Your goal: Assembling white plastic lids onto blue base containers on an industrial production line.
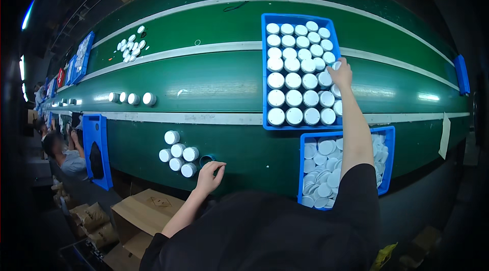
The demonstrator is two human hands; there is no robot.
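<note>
My right hand (342, 73) reaches far out over the right edge of a blue tray (265, 67) packed with white-capped round jars, fingers closed on one capped jar (335, 65). My left hand (210, 175) rests at the near edge of the green table, fingers curled around an open blue jar (206, 160) without a lid. Just left of it stands a small cluster of white-capped jars (178, 153). Under my right forearm sits a second blue tray (389, 159) full of loose white lids.
The green conveyor belt (214, 82) carries a row of capped jars (131, 98) toward the left. More white jars (131, 47) lie on the far side. A blue bin (96, 149) hangs at the left; another person (63, 154) sits there. Cardboard boxes (147, 212) stand below.
</note>
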